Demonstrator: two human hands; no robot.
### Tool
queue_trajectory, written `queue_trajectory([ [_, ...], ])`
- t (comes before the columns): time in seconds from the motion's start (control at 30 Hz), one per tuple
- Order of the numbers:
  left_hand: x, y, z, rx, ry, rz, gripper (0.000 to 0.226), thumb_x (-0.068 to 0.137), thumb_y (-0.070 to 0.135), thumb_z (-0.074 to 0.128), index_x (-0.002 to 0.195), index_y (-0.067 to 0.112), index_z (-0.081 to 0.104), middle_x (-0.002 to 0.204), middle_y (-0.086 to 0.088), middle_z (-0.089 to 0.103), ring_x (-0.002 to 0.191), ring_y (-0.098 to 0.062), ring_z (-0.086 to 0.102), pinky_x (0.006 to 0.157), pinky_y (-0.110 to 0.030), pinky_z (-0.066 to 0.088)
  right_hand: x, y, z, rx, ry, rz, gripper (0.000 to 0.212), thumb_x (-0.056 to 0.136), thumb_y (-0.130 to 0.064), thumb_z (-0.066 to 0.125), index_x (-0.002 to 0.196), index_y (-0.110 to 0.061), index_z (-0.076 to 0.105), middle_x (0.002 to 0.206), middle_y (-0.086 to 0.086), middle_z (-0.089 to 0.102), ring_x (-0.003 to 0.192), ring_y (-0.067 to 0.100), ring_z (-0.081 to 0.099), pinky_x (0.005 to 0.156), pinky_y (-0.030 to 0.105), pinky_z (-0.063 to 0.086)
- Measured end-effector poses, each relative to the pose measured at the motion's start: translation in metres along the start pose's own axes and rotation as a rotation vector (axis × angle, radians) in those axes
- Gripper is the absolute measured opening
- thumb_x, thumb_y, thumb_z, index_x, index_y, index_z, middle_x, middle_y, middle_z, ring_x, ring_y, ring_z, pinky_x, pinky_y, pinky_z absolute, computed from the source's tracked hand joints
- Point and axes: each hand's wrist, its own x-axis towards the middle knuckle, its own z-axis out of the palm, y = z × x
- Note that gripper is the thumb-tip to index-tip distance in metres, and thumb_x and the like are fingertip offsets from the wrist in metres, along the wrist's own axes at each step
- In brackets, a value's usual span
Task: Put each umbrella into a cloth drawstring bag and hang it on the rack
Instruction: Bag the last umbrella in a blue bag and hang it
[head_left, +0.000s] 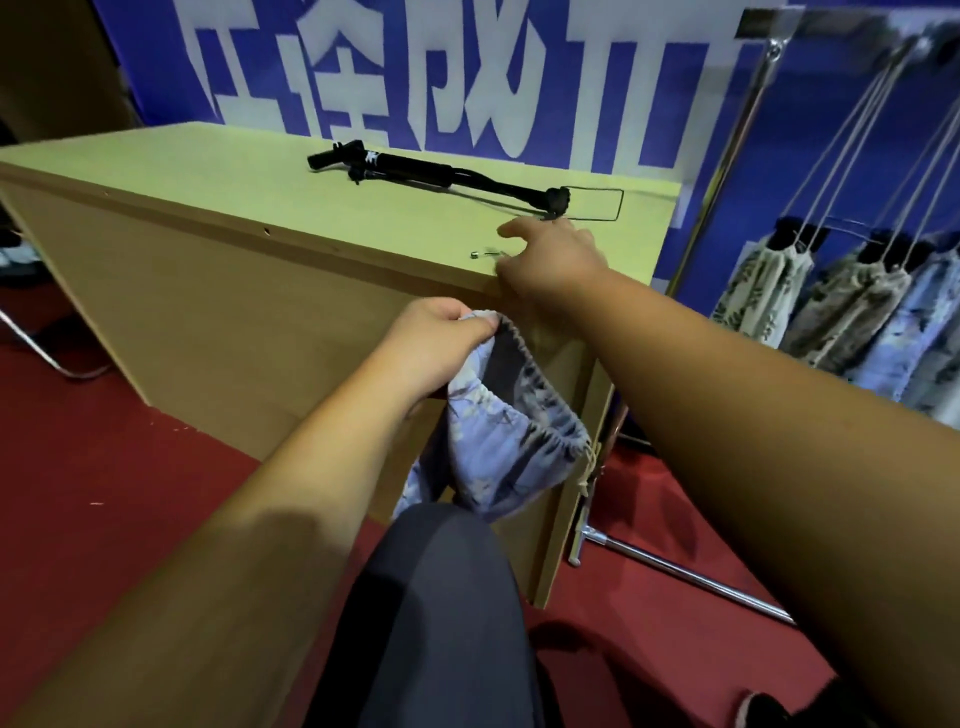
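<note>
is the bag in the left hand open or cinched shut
Open. The blue floral drawstring bag hangs from the left hand with its gathered mouth spread wide, showing the dark inside. Its cord dangles loose.

Around the black umbrella (436, 174) the tabletop (218, 182) lies bare on its left and near sides, open to a reaching hand. Behind the umbrella the blue banner (649, 78) closes the way; right of it stands the rack (727, 156), hung with filled bags (852, 306).

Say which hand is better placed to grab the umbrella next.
Right. The right hand reaches over the table near the black umbrella, while the left hand holds the bag open.
</note>
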Motion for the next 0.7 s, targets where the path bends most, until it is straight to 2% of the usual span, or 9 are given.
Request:
queue_trajectory([
  [0.1,0.005,0.0,-0.003,-0.006,0.001,0.004,0.027,0.085,0.045,0.075,0.075,0.023,0.061,0.071,-0.006,0.056,0.065,-0.017,0.049,0.068,-0.033,0.034,0.014,-0.003,0.002,0.148,-0.056,0.075,0.036,0.094,-0.049,0.07,0.13,-0.052,0.067,0.142,0.004,0.054,0.138,0.03,0.044,0.112,0.048,0.046],
  [0.2,0.01,-0.003,-0.004,-0.027,-0.003,-0.009,0.023,0.087,0.04,0.075,0.078,0.022,0.064,0.072,-0.007,0.059,0.066,-0.017,0.052,0.069,-0.033,0.036,0.028,-0.002,0.011,0.242,-0.021,0.126,0.012,0.085,-0.054,0.078,0.096,-0.049,0.077,0.118,-0.003,0.063,0.126,0.026,0.054,0.104,0.047,0.052],
  [0.27,0.011,-0.006,-0.003,-0.05,-0.003,-0.02,0.02,0.092,0.034,0.075,0.083,0.018,0.066,0.073,-0.008,0.062,0.067,-0.017,0.055,0.068,-0.031,0.038,0.035,-0.002,0.014,0.25,-0.03,0.153,0.009,0.082,-0.055,0.078,0.086,-0.046,0.078,0.109,-0.006,0.069,0.122,0.026,0.057,0.102,0.048,0.053],
  [0.33,0.012,-0.008,-0.001,-0.073,0.003,-0.039,0.019,0.093,0.032,0.076,0.085,0.017,0.067,0.075,-0.009,0.065,0.068,-0.018,0.057,0.069,-0.031,0.04,0.039,-0.002,0.015,0.211,-0.052,0.169,0.022,0.083,-0.06,0.075,0.091,-0.04,0.08,0.109,-0.005,0.072,0.123,0.027,0.059,0.102,0.049,0.053],
  [0.43,0.012,-0.01,0.005,-0.084,0.017,-0.063,0.019,0.093,0.033,0.076,0.085,0.017,0.069,0.075,-0.009,0.067,0.068,-0.019,0.059,0.07,-0.032,0.042,0.042,0.001,0.016,0.091,-0.047,0.171,0.046,0.094,-0.065,0.066,0.119,-0.028,0.077,0.123,0.005,0.07,0.125,0.031,0.056,0.106,0.047,0.051],
  [0.5,0.009,-0.011,0.009,-0.086,0.013,-0.075,0.018,0.094,0.03,0.075,0.084,0.017,0.069,0.075,-0.01,0.066,0.069,-0.019,0.058,0.069,-0.031,0.041,0.04,0.002,0.016,0.022,-0.048,0.132,0.05,0.101,-0.06,0.06,0.129,-0.021,0.074,0.132,0.01,0.067,0.128,0.035,0.055,0.108,0.046,0.05],
  [0.6,0.002,-0.01,0.012,-0.069,0.007,-0.085,0.021,0.094,0.031,0.074,0.081,0.018,0.065,0.072,-0.01,0.058,0.067,-0.019,0.051,0.066,-0.031,0.037,0.031,0.003,0.012,-0.03,-0.063,0.076,0.05,0.109,-0.05,0.053,0.131,-0.009,0.071,0.138,0.017,0.062,0.133,0.039,0.05,0.11,0.047,0.048],
  [0.7,-0.004,-0.007,0.013,-0.107,0.015,-0.093,0.021,0.092,0.035,0.076,0.085,0.018,0.066,0.075,-0.01,0.056,0.069,-0.021,0.049,0.07,-0.032,0.035,0.017,0.01,0.004,0.084,-0.04,0.05,0.045,0.111,-0.044,0.051,0.122,-0.006,0.073,0.13,0.019,0.066,0.125,0.039,0.058,0.105,0.045,0.052],
])
